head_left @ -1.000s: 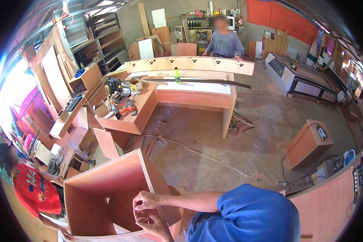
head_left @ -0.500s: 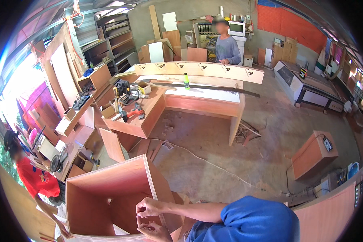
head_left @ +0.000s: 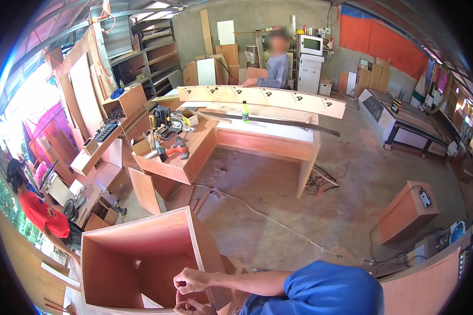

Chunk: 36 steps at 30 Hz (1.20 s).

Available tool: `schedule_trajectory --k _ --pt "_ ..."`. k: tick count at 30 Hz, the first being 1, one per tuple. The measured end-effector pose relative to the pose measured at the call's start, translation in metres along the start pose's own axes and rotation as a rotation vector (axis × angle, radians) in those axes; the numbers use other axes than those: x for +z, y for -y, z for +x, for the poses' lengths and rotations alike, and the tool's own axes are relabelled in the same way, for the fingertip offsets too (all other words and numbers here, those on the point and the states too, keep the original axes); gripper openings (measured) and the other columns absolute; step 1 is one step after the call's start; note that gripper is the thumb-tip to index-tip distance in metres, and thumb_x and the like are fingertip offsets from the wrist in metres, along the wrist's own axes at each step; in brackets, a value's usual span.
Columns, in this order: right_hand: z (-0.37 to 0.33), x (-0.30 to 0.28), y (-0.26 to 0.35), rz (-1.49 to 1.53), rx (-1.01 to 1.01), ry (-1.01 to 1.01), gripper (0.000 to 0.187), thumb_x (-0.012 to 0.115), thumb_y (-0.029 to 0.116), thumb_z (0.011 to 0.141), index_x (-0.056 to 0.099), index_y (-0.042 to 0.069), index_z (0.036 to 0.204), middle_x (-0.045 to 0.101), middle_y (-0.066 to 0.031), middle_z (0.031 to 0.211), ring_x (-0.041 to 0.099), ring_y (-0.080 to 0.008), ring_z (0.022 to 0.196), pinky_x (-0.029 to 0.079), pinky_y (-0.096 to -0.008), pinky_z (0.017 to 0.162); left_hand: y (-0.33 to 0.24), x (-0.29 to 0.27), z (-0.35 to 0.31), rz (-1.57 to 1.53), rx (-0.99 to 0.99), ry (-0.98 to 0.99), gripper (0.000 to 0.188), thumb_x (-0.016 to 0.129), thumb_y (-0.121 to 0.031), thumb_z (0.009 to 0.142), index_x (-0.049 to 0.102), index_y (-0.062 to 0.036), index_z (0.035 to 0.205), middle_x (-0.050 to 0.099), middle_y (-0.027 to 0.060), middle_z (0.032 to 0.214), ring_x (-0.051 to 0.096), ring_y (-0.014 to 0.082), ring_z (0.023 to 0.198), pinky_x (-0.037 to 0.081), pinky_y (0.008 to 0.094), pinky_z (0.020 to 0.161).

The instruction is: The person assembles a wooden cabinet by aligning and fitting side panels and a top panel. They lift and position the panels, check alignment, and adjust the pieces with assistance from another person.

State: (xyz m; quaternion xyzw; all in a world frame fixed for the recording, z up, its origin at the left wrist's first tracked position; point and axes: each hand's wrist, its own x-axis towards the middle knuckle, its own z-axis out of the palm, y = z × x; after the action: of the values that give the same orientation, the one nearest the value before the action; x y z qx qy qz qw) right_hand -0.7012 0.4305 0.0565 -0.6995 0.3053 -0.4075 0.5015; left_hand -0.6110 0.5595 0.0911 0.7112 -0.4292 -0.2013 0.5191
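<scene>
fingers (head_left: 181,283) curled, grip can't tell | hands by plywood box (head_left: 142,252) wall | box opening faces up

My right arm comes in from the lower right in a blue sleeve, the bare forearm stretched leftward and nearly level. My right hand (head_left: 192,281) is curled, fingers bent inward in a loose grip. My left hand (head_left: 190,307) sits just beneath it at the bottom edge, only partly in view, fingers also curled, close to the right one.
</scene>
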Motion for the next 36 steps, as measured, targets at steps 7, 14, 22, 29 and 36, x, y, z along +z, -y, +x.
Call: schedule_trajectory --k 7,14,22,29,36 --pt "0.003 0.001 0.002 -0.11 -0.057 0.065 0.018 0.069 0.015 0.084 0.065 -0.003 0.084 0.066 -0.0145 0.069 0.06 -0.0234 0.062 0.046 -0.0418 0.059 -0.002 0.001 0.005 -0.279 -0.104 0.04 0.027 0.063 -0.004 0.106 0.049 0.0065 0.126 0.065 0.0263 0.128 0.068 0.0314 0.111 0.058 0.0404 0.094" --pt "0.001 0.0 0.0 -0.047 -0.07 -0.054 0.018 0.066 0.016 0.088 0.061 -0.002 0.085 0.062 -0.0132 0.07 0.056 -0.0213 0.063 0.046 -0.0413 0.06 0.028 0.011 0.02 -0.294 0.014 0.007 0.033 0.073 -0.007 0.102 0.049 0.0039 0.121 0.066 0.0184 0.112 0.066 0.0266 0.103 0.057 0.0374 0.09" --pt "0.004 -0.001 -0.008 -0.05 -0.131 -0.105 0.016 0.058 0.013 0.091 0.057 -0.002 0.083 0.057 -0.0176 0.069 0.055 -0.0279 0.061 0.046 -0.0445 0.061 0.04 0.021 0.017 -0.309 0.055 -0.03 0.031 0.071 0.005 0.097 0.048 -0.0056 0.115 0.061 0.0069 0.105 0.055 0.0128 0.087 0.044 0.026 0.074" --pt "-0.001 -0.002 -0.003 -0.046 -0.1 -0.143 0.035 0.058 0.023 0.107 0.06 -0.003 0.083 0.06 -0.0201 0.07 0.059 -0.0327 0.061 0.047 -0.046 0.062 0.022 0.015 0.018 -0.335 -0.039 -0.028 0.028 0.071 0.002 0.1 0.048 -0.0047 0.115 0.061 0.0076 0.102 0.058 0.0118 0.084 0.045 0.0241 0.069" --pt "-0.001 0.0 0.009 -0.106 -0.153 -0.344 0.032 0.066 0.025 0.109 0.065 -0.002 0.091 0.064 -0.0209 0.078 0.063 -0.0347 0.067 0.048 -0.0446 0.062 -0.013 0.007 0.089 -0.373 -0.009 -0.053 0.023 0.074 -0.007 0.102 0.053 -0.0062 0.108 0.06 0.005 0.1 0.054 0.011 0.084 0.045 0.0261 0.074"
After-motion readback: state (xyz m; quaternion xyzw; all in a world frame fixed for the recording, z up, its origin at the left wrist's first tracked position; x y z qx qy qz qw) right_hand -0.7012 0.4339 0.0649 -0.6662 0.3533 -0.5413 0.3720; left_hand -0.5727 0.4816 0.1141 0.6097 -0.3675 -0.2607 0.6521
